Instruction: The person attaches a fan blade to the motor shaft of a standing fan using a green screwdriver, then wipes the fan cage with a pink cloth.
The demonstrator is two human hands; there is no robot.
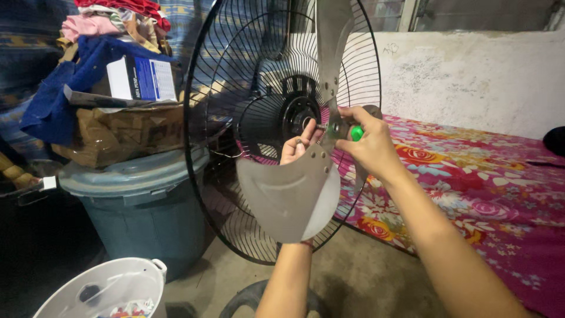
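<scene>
at the middle of the view, a big round fan [282,126], seen from its open front, with the black wire guard [203,106] behind the blades. 2 grey metal blades in sight: 1 pointing up [331,41], 1 hanging down [291,197] and hiding part of the left wrist. right hand [368,144] at the hub, fingers clenched around a screwdriver [356,133] with a green handle, tip aimed at the black motor hub [299,115]. left hand [299,146] just beside the hub, below the shaft, fingers curled and pinching something small there; too small to tell what. both forearms reaching up from the bottom edge, the left behind the lower blade.

left of the fan, a blue-grey plastic bin [138,206] with its lid on, touching the guard's rim or nearly so. on that lid, a worn brown cardboard box [126,132], and on the box a blue cloth [53,100], a blue and white carton [144,79] and a heap of pink and red clothes [112,17]. at the bottom left, a white plastic bucket [109,291] with small coloured bits inside. right of the fan, a mattress [482,188] on the bare floor, covered in a pink and red flower print, pushed against a rough pale wall [471,76]. at the bottom centre, part of the dark fan base [247,300] on the concrete.
</scene>
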